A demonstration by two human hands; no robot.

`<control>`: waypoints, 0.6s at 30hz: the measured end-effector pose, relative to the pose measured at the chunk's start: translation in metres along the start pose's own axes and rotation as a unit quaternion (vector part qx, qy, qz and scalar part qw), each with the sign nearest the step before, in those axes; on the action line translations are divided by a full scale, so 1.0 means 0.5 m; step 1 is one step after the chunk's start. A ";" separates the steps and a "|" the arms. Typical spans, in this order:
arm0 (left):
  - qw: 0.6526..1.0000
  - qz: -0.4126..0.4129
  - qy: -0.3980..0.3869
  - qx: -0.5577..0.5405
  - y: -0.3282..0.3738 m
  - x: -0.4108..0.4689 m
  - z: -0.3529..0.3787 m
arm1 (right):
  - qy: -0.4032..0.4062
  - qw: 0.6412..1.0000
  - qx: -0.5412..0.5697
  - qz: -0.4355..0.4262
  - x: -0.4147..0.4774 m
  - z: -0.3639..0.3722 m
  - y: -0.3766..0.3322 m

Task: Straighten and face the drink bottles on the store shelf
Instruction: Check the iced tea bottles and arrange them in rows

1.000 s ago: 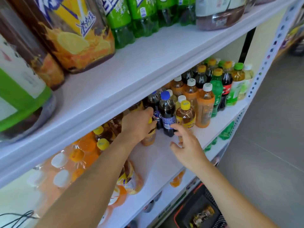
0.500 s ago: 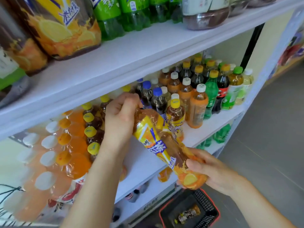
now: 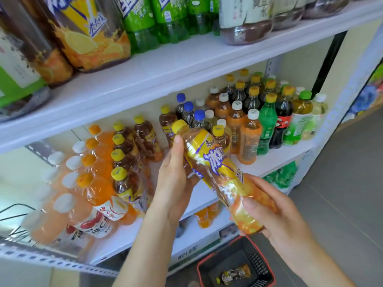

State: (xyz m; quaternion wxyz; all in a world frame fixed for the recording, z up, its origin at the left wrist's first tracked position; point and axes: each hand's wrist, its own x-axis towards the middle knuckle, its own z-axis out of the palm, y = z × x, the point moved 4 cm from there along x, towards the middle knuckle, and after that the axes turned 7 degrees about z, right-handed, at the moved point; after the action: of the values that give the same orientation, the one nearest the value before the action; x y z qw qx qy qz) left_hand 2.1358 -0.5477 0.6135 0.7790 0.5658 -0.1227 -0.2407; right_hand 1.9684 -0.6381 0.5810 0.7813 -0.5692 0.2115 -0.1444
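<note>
- Left hand [image 3: 174, 179] grips the upper body and right hand [image 3: 275, 210] grips the base of the tea bottle [image 3: 215, 168], held tilted in front of the shelf [image 3: 275, 160].
- Bare spot beside the yellow-cap row [image 3: 119, 156] (likely its slot).
- Step: probably a label check. Next: stand it upright, label out.

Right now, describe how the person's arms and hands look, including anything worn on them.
The left forearm and right forearm are bare to the picture's edge, with no sleeve in view. The left hand and right hand wear no gloves; no ring, watch or bracelet shows. Visible nails look short and unpainted.
</note>
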 end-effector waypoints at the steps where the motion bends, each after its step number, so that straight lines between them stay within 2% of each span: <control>1: 1.000 -0.005 0.011 -0.017 -0.004 -0.008 0.003 | 0.014 0.999 -0.031 -0.029 -0.003 -0.002 -0.004; 6: 0.999 0.017 -0.001 -0.030 -0.016 -0.034 0.035 | 0.067 0.983 -0.132 -0.111 -0.014 0.002 0.009; 9: 0.997 0.009 0.030 -0.066 -0.020 -0.047 0.052 | 0.103 0.944 -0.276 -0.146 -0.021 0.007 0.009; 11: 0.994 -0.008 0.046 -0.101 -0.023 -0.049 0.051 | 0.089 0.930 -0.321 -0.152 -0.025 0.008 0.008; 12: 0.992 -0.017 0.050 -0.112 -0.025 -0.047 0.048 | 0.069 0.938 -0.313 -0.133 -0.024 0.006 0.009; 13: 0.991 -0.026 0.053 -0.122 -0.026 -0.046 0.046 | 0.041 0.956 -0.273 -0.097 -0.020 0.004 0.007; 15: 0.987 -0.045 0.053 -0.144 -0.024 -0.046 0.043 | -0.025 0.995 -0.098 0.018 -0.011 0.006 0.010; 16: 0.985 -0.051 0.048 -0.157 -0.024 -0.045 0.043 | -0.061 0.994 0.024 0.093 -0.010 0.011 0.017; 18: 0.981 -0.056 0.036 -0.182 -0.025 -0.046 0.043 | -0.130 0.942 0.203 0.231 -0.012 0.026 0.034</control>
State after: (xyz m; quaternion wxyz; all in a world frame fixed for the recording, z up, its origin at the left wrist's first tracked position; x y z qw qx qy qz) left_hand 2.1034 -0.5567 0.6107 0.8581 0.4286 -0.0167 -0.2822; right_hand 1.9691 -0.6192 0.5692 0.9130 -0.3477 0.1997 0.0759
